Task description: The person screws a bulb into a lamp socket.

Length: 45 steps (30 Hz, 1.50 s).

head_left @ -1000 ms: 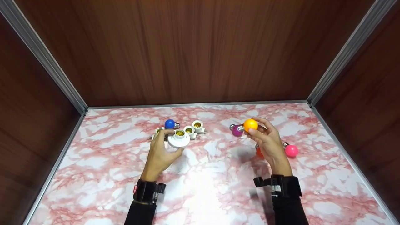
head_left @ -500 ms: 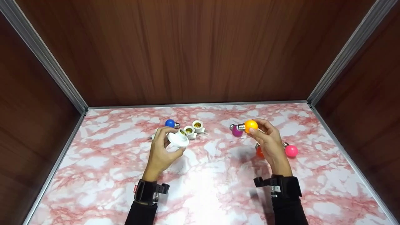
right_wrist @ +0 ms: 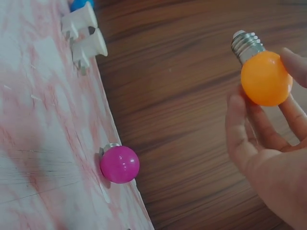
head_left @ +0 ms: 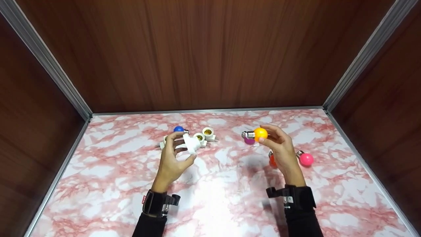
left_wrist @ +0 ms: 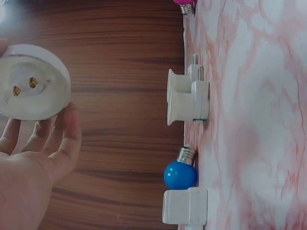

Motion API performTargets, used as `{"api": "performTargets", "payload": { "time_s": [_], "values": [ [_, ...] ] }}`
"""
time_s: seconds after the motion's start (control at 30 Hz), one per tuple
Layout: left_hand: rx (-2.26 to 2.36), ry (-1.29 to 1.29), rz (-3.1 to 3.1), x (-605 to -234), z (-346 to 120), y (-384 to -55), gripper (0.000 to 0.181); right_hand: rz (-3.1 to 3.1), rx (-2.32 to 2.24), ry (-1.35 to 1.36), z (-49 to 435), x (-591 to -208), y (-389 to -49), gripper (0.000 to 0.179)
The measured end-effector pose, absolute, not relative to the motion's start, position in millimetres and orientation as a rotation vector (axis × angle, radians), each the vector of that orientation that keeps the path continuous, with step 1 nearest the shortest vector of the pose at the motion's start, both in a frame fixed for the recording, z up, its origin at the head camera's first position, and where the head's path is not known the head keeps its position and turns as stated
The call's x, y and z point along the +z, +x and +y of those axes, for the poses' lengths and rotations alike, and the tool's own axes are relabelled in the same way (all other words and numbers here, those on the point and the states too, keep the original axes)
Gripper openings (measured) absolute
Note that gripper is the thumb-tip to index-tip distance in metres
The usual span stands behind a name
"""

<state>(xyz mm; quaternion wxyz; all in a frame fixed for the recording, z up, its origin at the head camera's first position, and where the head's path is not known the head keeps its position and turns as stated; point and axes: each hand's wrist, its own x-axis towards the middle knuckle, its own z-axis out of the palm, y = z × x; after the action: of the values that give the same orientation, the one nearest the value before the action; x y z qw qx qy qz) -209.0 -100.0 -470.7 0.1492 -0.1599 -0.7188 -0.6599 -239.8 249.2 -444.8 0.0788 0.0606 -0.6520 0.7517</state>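
My left hand (head_left: pixel 171 163) holds a white round-based lamp holder (head_left: pixel 190 144) by its rim, above the table and tilted so its socket faces right. In the left wrist view, two brass screws show on the underside of the lamp holder (left_wrist: pixel 45 98). My right hand (head_left: pixel 283 153) pinches an orange light bulb (head_left: pixel 261 134) by its globe, between thumb and fingers. The metal screw base of the orange bulb (right_wrist: pixel 266 79) points left, toward the lamp holder. The two are well apart. Below the orange bulb, a purple bulb (head_left: pixel 249 141) lies partly hidden.
White plug-in sockets (head_left: pixel 208 132) stand behind my left hand, near a blue bulb (head_left: pixel 179 129). A pink bulb (head_left: pixel 306 159) and a partly covered red-orange bulb (head_left: pixel 272 160) lie by my right wrist. Wood-grain walls (head_left: pixel 210 56) enclose the marbled table (head_left: pixel 217 204).
My left hand has turned the lamp holder from facing up to facing right. My right hand has moved slightly left with the orange bulb, which now lies more level.
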Motion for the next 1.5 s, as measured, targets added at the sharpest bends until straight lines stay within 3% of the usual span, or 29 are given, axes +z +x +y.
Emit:
{"api": "performTargets", "payload": {
  "time_s": [0.4, 0.9, 1.5],
  "values": [
    [-1.907, -0.536, -2.090, -468.6, -91.6, -205.4, 0.075, -1.994, 2.179, 0.419, 236.6, -441.1, -231.1, 0.051],
    [-2.100, -0.710, -2.025, -462.6, -74.1, -196.4, 0.075, -2.019, 1.927, 0.898, 210.3, -440.9, -222.3, 0.048],
    [-2.084, -0.724, -2.059, -463.0, -60.3, -191.1, 0.077, -2.083, 1.895, 0.973, 197.1, -440.7, -217.9, 0.046]
  ]
}}
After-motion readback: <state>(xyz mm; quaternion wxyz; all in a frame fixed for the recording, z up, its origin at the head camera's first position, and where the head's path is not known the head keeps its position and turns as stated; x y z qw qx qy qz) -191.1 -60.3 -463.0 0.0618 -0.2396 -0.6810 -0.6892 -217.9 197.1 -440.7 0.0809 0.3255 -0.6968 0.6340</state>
